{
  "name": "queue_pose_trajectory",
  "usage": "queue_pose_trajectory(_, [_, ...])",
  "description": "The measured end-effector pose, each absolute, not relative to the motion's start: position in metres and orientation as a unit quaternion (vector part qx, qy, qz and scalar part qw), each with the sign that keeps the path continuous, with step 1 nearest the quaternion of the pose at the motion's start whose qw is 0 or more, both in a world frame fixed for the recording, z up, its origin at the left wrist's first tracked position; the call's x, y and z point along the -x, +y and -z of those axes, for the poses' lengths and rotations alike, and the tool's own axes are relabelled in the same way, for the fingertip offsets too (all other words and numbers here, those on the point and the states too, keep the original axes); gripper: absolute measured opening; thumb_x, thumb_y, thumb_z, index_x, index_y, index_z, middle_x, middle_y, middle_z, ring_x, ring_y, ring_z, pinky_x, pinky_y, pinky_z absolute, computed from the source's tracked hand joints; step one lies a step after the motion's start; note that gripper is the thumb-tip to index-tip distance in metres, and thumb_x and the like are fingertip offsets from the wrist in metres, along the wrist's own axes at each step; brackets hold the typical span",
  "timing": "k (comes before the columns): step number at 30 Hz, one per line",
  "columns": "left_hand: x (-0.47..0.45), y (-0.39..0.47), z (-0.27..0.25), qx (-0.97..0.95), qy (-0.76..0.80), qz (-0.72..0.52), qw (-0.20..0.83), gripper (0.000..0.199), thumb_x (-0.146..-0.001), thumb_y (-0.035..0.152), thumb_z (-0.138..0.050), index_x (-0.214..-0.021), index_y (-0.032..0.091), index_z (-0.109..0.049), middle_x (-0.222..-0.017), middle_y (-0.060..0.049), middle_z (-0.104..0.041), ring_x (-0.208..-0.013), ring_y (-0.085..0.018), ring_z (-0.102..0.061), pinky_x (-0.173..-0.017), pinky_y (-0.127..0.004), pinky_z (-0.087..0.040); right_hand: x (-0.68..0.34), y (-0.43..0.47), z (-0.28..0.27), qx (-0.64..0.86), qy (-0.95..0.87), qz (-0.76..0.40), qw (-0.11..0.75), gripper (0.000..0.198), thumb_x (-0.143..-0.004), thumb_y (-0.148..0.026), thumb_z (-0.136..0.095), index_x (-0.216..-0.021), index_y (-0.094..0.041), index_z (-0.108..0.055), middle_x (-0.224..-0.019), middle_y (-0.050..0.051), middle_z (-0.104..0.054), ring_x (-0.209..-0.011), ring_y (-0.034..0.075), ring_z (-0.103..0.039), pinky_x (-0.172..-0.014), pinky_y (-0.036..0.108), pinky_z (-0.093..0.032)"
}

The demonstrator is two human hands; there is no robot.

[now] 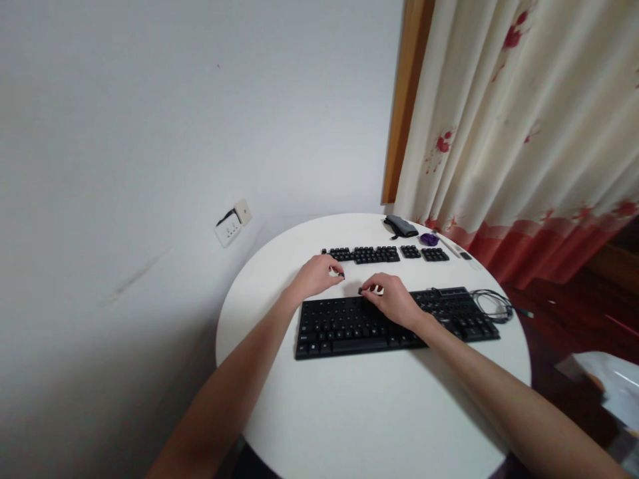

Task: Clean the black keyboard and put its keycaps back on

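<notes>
A black keyboard [359, 345] lies on the round white table, with some keycaps gone from its upper rows. Between finger and thumb, my left hand [317, 276] pinches a small black keycap [341, 275] above the tabletop, behind the keyboard's left half. My right hand [392, 297] is over the keyboard's back edge and also pinches a small dark keycap [360, 291]. Loose keycaps [376, 255] stand in grouped rows behind both hands, with smaller groups [435, 254] to their right. The markings on the held keycaps are too small to read.
The white table [369, 406] stands by a wall with a socket [229, 228]. At its back right are a grey-black pouch [401, 226], a purple item [429, 239] and a thin white item [448, 245]. The coiled cable [494, 306] reaches the right edge. A curtain [499, 166] hangs behind.
</notes>
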State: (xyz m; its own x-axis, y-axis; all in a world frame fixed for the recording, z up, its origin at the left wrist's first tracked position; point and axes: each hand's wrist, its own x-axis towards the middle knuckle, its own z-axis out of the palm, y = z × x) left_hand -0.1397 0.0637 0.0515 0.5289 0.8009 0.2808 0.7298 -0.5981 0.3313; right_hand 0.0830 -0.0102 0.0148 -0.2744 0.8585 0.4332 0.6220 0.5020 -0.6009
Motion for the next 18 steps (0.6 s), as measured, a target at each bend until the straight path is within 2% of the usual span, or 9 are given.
queue_pose_trajectory(10, [0.151,-0.005,-0.041,-0.833,0.447,-0.168,0.280,0.019,-0.076,0.031,-0.071,-0.089,0.019,-0.077,-0.080,-0.001,-0.074,-0.074,-0.017,-0.063,-0.069,-0.026,-0.047,-0.083,-0.023,-0.023,0.433,-0.828,-0.168,0.314,0.005,-0.082,-0.013,-0.071,-0.084,-0.018,-0.073,-0.082,0.003,-0.071,-0.077,0.018,-0.062,-0.073,0.027,-0.044])
queue_pose_trajectory(18, [0.155,-0.009,-0.037,-0.840,0.420,-0.130,0.318,0.018,-0.074,0.031,-0.074,-0.089,0.021,-0.079,-0.082,-0.002,-0.074,-0.076,-0.017,-0.063,-0.069,-0.026,-0.045,-0.073,-0.033,-0.020,0.406,-0.848,-0.200,0.275,0.005,-0.081,-0.014,-0.072,-0.083,-0.019,-0.073,-0.082,0.003,-0.072,-0.075,0.017,-0.063,-0.071,0.026,-0.044])
